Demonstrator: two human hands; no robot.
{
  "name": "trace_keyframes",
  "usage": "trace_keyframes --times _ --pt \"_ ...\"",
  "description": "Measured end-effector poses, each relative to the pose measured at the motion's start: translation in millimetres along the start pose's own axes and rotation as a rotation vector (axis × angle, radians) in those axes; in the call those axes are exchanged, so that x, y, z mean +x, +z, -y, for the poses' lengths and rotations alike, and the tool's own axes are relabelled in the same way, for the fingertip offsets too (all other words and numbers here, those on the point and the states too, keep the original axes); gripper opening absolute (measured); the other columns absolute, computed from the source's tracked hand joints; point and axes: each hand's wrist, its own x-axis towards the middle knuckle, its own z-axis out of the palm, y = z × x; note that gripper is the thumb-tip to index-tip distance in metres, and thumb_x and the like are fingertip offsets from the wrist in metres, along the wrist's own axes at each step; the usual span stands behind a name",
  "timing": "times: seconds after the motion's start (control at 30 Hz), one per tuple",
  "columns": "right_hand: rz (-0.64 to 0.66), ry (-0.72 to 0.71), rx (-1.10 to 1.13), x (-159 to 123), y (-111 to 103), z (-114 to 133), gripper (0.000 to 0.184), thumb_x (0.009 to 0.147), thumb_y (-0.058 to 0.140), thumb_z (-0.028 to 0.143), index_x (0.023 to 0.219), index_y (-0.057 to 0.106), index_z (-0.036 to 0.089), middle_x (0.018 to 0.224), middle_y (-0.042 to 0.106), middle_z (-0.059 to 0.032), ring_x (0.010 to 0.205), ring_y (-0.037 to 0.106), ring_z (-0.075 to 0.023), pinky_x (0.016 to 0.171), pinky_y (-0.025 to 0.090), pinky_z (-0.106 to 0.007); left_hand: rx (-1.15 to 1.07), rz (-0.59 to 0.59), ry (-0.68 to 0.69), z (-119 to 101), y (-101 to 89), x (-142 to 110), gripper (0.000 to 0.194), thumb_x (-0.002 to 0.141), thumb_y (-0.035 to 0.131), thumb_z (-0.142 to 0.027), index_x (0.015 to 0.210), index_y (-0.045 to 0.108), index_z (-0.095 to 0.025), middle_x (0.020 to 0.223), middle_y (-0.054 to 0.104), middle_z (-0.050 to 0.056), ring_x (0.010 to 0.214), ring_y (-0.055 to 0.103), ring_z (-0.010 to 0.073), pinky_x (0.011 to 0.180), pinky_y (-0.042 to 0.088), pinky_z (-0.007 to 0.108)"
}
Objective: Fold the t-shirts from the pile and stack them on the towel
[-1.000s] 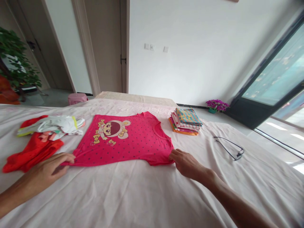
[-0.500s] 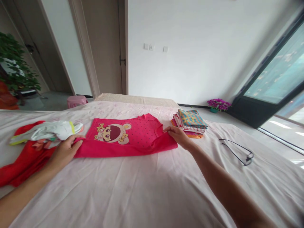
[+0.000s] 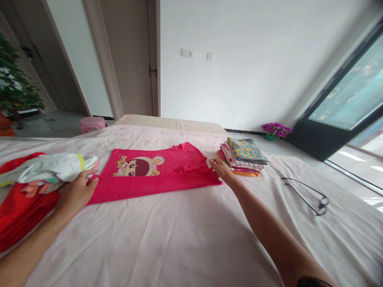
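A pink T-shirt (image 3: 167, 167) with a cartoon bear-hood print and small dark dots lies across the bed, its near side folded over part of the print. My left hand (image 3: 78, 190) pinches the near left corner of the fold between thumb and fingers. At the collar end, my right hand (image 3: 223, 169) rests against the shirt's edge with fingers stretched out. Just beyond that hand stands a stack of folded clothes (image 3: 245, 153), a blue-and-yellow patterned piece on top. Beside my left hand lies a loose heap of red and white clothes (image 3: 50, 169).
Black-framed glasses (image 3: 321, 205) lie on the pale bed sheet (image 3: 167, 243) at the right. Behind the bed are a pink stool (image 3: 93, 124), a pot of purple flowers (image 3: 275, 129), a door (image 3: 128, 59) and a white wall. A leafy plant (image 3: 18, 85) stands far left.
The shirt's near side has been laid farther over the print, covering more of it. My right hand's fingers have loosened from the collar edge. The view has shifted slightly.
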Motion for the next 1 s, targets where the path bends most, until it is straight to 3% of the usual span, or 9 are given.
trace_keyframes --times 0.13,0.2,0.33,0.53,0.7,0.77,0.87,0.9,1.0 --pt "0.143 -0.048 -0.169 -31.3 -8.7 3.5 0.053 0.088 0.057 0.054 0.126 0.060 0.018 0.096 0.071 -0.0074 0.083 0.066 -0.0215 0.070 0.048 -0.028 -0.036 0.037 -0.024 -6.6 -4.9 -11.4 0.052 0.093 0.036 -0.049 0.134 0.051 -0.021 0.108 0.073 0.013 0.096 0.070 0.0260 0.077 0.049 0.030" --pt "0.113 -0.113 -0.292 -45.3 -3.5 7.3 0.055 0.088 0.061 0.045 0.136 0.052 0.021 0.105 0.071 -0.0084 0.091 0.066 -0.0229 0.076 0.047 -0.029 -0.002 0.017 0.005 -10.3 -4.5 -17.8 0.055 0.093 0.038 -0.052 0.138 0.047 -0.021 0.114 0.072 0.014 0.096 0.070 0.0268 0.077 0.049 0.031" --pt "0.008 -0.173 -0.465 -57.2 7.8 13.4 0.045 0.097 0.047 0.035 0.140 0.047 0.024 0.115 0.070 -0.0098 0.100 0.066 -0.0241 0.082 0.046 -0.032 0.083 -0.010 0.076 -13.5 -2.5 -24.9 0.054 0.095 0.034 -0.047 0.142 0.042 -0.021 0.119 0.071 0.013 0.094 0.070 0.0284 0.078 0.049 0.034" --pt "0.010 -0.294 -0.360 -66.6 -6.1 9.3 0.041 0.097 0.046 0.033 0.137 0.051 0.023 0.108 0.073 -0.0072 0.098 0.067 -0.0220 0.082 0.047 -0.029 0.034 0.010 0.172 13.4 0.5 -22.5 0.047 0.094 0.033 -0.042 0.135 0.044 -0.020 0.122 0.070 0.012 0.109 0.066 0.0263 0.086 0.048 0.031" --pt "0.189 -0.284 -0.356 -79.9 -21.3 5.1 0.049 0.089 0.060 0.040 0.135 0.056 0.023 0.108 0.073 -0.0072 0.095 0.067 -0.0220 0.081 0.047 -0.029 0.175 0.074 0.231 25.9 -4.8 -35.3 0.043 0.094 0.028 -0.041 0.128 0.047 -0.023 0.119 0.070 0.012 0.104 0.067 0.0274 0.082 0.050 0.034" --pt "0.209 -0.218 -0.346 -75.3 -25.9 9.8 0.045 0.092 0.054 0.045 0.131 0.059 0.023 0.100 0.074 -0.0065 0.088 0.068 -0.0208 0.077 0.047 -0.028 0.305 0.028 0.291 11.3 -12.3 -42.7 0.046 0.094 0.027 -0.040 0.130 0.048 -0.020 0.122 0.067 0.014 0.102 0.066 0.0288 0.085 0.049 0.037" --pt "0.154 -0.109 -0.367 -60.7 -27.6 24.7 0.039 0.099 0.041 0.044 0.121 0.065 0.023 0.097 0.074 -0.0076 0.087 0.069 -0.0206 0.074 0.046 -0.027 0.459 -0.128 0.338 -33.7 -22.0 -51.0 0.050 0.095 0.030 -0.041 0.133 0.050 -0.016 0.125 0.063 0.016 0.105 0.063 0.0318 0.092 0.045 0.043" --pt "0.136 -0.076 -0.396 -55.9 -25.9 30.6 0.038 0.099 0.041 0.044 0.120 0.065 0.023 0.099 0.074 -0.0083 0.090 0.068 -0.0217 0.075 0.046 -0.028 0.442 -0.138 0.364 -53.0 -22.7 -52.6 0.047 0.095 0.033 -0.041 0.131 0.053 -0.017 0.125 0.063 0.015 0.106 0.062 0.0314 0.093 0.044 0.043" --pt "0.105 -0.016 -0.510 -47.0 -14.1 45.4 0.041 0.094 0.050 0.042 0.130 0.059 0.024 0.108 0.073 -0.0104 0.098 0.068 -0.0261 0.078 0.046 -0.032 0.215 -0.021 0.444 -115.0 -13.3 -54.9 0.034 0.094 0.043 -0.039 0.113 0.064 -0.021 0.115 0.068 0.009 0.110 0.062 0.0264 0.089 0.044 0.035"
